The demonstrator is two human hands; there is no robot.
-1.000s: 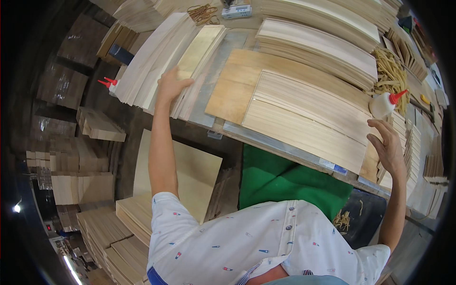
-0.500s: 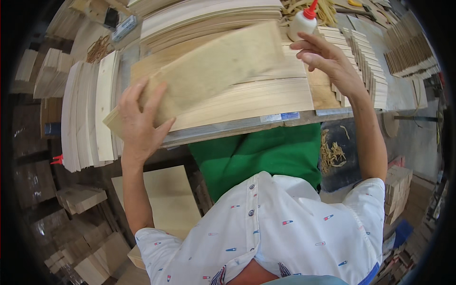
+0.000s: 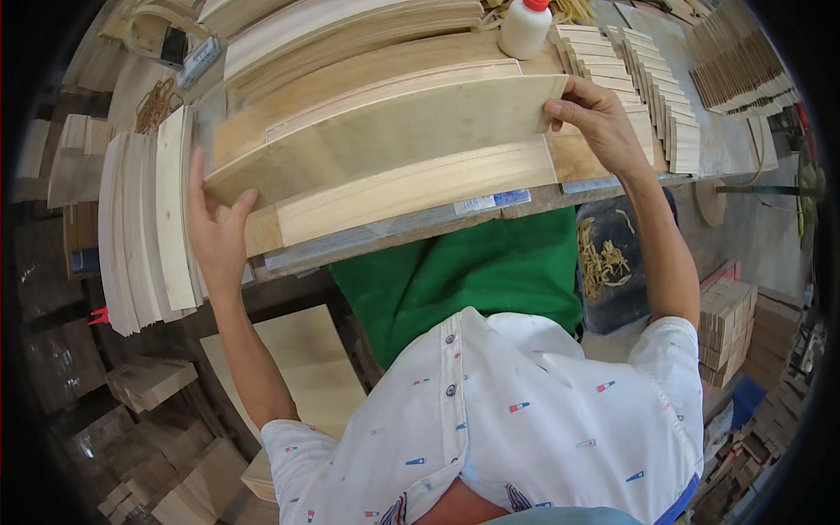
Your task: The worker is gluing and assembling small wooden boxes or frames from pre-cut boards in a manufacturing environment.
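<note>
A long, thin wooden board (image 3: 394, 127) is raised at a slant over a stack of similar thin boards (image 3: 420, 184) on the workbench. My left hand (image 3: 217, 232) has the board's left end in the fork between thumb and fingers, the thumb along the near corner; its fingertips are blurred. At the far right corner, my right hand (image 3: 599, 118) pinches the board between thumb and fingers. Just beyond that corner stands a white squeeze bottle (image 3: 523, 31) with a red cap.
Upright boards (image 3: 140, 219) stand packed at the bench's left end. More boards (image 3: 350, 39) are piled behind. Stepped rows of wood strips (image 3: 669, 114) lie to the right. Rubber bands (image 3: 157, 103) sit far left. Below the bench, a dark tray (image 3: 617, 289) holds yellowish bands.
The board has swung flatter across the stack, its right end coming to my right hand, which was open and has closed on it. My left hand has shifted to the board's left end.
</note>
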